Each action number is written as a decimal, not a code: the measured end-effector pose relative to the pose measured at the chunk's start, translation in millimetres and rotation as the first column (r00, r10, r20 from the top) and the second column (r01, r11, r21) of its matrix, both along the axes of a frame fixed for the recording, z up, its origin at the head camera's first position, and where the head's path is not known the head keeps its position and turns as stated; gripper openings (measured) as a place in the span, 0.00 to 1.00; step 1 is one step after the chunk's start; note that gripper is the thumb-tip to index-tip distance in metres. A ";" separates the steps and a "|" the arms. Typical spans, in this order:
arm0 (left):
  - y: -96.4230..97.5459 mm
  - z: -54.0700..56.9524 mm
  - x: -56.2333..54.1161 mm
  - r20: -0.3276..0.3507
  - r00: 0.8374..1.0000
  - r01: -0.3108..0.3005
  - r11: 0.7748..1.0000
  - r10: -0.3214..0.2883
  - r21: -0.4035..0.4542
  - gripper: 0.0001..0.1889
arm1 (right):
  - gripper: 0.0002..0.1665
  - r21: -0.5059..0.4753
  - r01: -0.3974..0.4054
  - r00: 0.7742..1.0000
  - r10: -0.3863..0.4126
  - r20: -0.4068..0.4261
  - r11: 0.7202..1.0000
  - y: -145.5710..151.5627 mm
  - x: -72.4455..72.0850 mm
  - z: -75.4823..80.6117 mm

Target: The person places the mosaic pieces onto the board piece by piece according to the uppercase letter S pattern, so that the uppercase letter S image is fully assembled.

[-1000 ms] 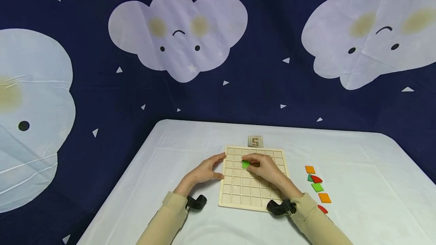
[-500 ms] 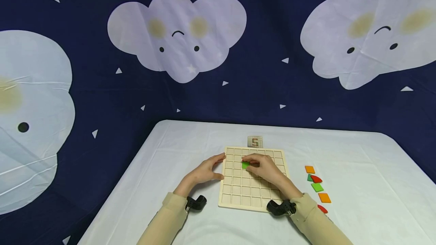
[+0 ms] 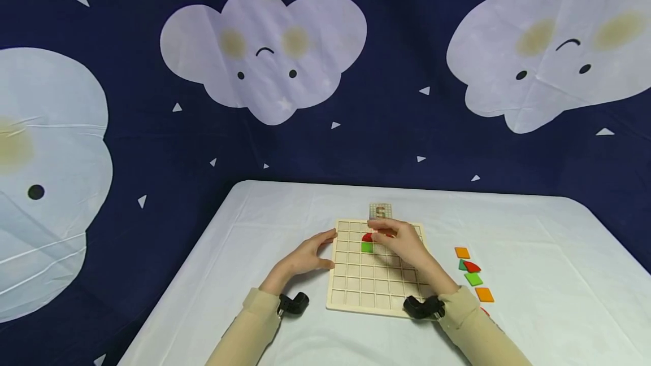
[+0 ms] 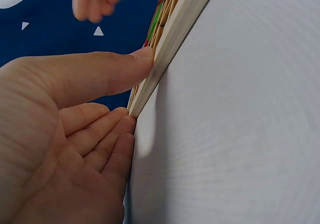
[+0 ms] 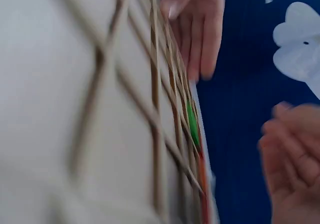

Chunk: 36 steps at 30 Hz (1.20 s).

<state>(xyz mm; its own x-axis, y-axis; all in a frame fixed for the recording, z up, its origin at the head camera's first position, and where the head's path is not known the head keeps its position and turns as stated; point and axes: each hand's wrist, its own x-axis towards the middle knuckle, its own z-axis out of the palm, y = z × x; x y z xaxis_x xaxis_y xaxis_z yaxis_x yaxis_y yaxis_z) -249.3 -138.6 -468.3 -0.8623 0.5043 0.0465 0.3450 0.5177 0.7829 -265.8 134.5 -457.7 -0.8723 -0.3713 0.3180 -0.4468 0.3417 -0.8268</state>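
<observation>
A pale wooden grid board (image 3: 356,285) lies on the white table. My left hand (image 3: 305,254) rests at its left edge, thumb and straight fingers touching the rim in the left wrist view. My right hand (image 3: 404,244) hovers over the upper part of the board, fingers loosely bent and nothing visible between them. Just left of its fingertips, a green square tile (image 3: 367,247) sits in a cell, and a rounded red tile (image 3: 367,237) sits in the cell above. More red shows partly behind the right fingers. The right wrist view shows the green tile (image 5: 193,124) edge-on.
Right of the board lie loose tiles: an orange square (image 3: 462,253), a red quarter-round tile (image 3: 472,267) over a dark green one (image 3: 461,265), a light green square (image 3: 473,279) and another orange square (image 3: 485,295). A small patterned card (image 3: 380,210) lies behind the board.
My right hand has let go of the green tile and moved up and right, uncovering the red tile above it. My left hand stays at the board's edge.
</observation>
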 end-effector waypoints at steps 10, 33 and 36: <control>-6.8 -2.1 1.0 0.003 1.000 -0.003 1.000 0.003 0.014 0.43 | 0.24 -0.132 0.183 0.983 -0.184 0.008 0.974 75.5 11.4 38.8; -1.4 -3.6 -1.9 -0.007 1.000 0.024 0.999 -0.024 0.033 0.43 | 0.28 0.318 0.389 0.901 -0.430 0.067 0.865 170.3 62.8 -13.7; -1.8 -2.9 -1.6 -0.003 1.000 0.020 0.999 -0.020 0.031 0.43 | 0.25 0.338 0.388 0.911 -0.413 0.002 0.858 167.6 62.2 -19.7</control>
